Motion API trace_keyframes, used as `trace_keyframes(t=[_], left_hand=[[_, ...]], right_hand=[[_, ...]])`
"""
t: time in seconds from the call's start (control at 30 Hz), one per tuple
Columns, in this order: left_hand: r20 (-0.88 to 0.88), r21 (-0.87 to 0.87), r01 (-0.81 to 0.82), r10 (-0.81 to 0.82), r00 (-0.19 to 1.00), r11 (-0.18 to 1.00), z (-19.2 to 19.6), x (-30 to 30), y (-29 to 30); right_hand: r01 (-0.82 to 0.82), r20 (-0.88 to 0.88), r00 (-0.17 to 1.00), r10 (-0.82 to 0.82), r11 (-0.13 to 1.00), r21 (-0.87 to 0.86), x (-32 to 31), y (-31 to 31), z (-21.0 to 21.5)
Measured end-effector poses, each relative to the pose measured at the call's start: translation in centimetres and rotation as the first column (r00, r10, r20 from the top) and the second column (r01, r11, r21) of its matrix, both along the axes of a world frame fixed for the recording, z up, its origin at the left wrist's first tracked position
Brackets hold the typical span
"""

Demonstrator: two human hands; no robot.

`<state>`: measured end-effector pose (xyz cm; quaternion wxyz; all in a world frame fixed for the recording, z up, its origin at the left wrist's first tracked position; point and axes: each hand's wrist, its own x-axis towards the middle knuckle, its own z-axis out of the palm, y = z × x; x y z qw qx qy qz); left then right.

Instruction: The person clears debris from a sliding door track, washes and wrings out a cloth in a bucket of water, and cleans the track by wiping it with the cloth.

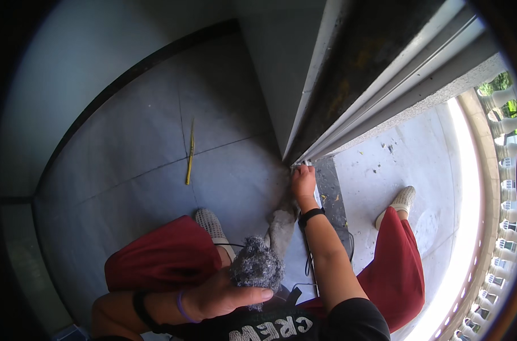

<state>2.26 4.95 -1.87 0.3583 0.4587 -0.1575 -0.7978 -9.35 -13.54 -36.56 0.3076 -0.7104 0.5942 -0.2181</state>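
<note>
My left hand [227, 295] grips a wad of steel wool [257, 266], grey and tangled, held up close in front of my body. My right hand [303, 183] reaches down to the foot of the door frame [349, 105], its fingers closed there. Something small and pale shows at its fingertips, too small to name. A crumpled grey rag [281, 230] lies on the floor beside my right forearm. Beneath that forearm runs the pale sill [302, 250] of the doorway, with a thin dark cord next to it.
A yellow strip [189, 159] lies on the grey tiles to the left. My shoes [212, 224] stand on either side of the sill. A dark stone strip [330, 187] and scattered debris [383, 149] are on the right, with a white balustrade [506, 148] beyond.
</note>
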Motion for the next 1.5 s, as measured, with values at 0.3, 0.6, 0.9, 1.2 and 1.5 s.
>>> trace_keyframes(t=[0.3, 0.6, 0.9, 1.2, 1.5], left_hand=[[0.018, 0.035, -0.020, 0.019, 1.000, 0.999, 0.4, 0.4, -0.2], [0.023, 0.044, -0.049, 0.048, 0.999, 0.998, 1.0, 0.7, -0.1], [0.030, 0.089, -0.040, 0.038, 0.999, 0.995, 1.0, 0.9, 0.1], [0.011, 0.058, -0.070, 0.069, 0.998, 0.996, 1.2, 0.8, 0.0], [0.013, 0.136, -0.070, 0.069, 0.998, 0.988, 1.1, 0.6, 0.2]], right_hand=[[-0.088, -0.055, 0.996, 0.077, 0.962, -0.259, 0.7, 0.9, -1.4], [0.165, 0.208, 0.966, -0.152, 0.985, -0.045, 1.5, 0.1, -0.4], [-0.073, 0.131, 0.983, 0.132, 0.921, -0.382, 0.6, 0.5, -1.3], [-0.149, 0.134, 0.979, 0.154, 0.988, -0.048, -0.2, -0.3, -1.7], [0.193, 0.166, 0.969, -0.182, 0.980, -0.055, 0.7, 0.4, -1.6]])
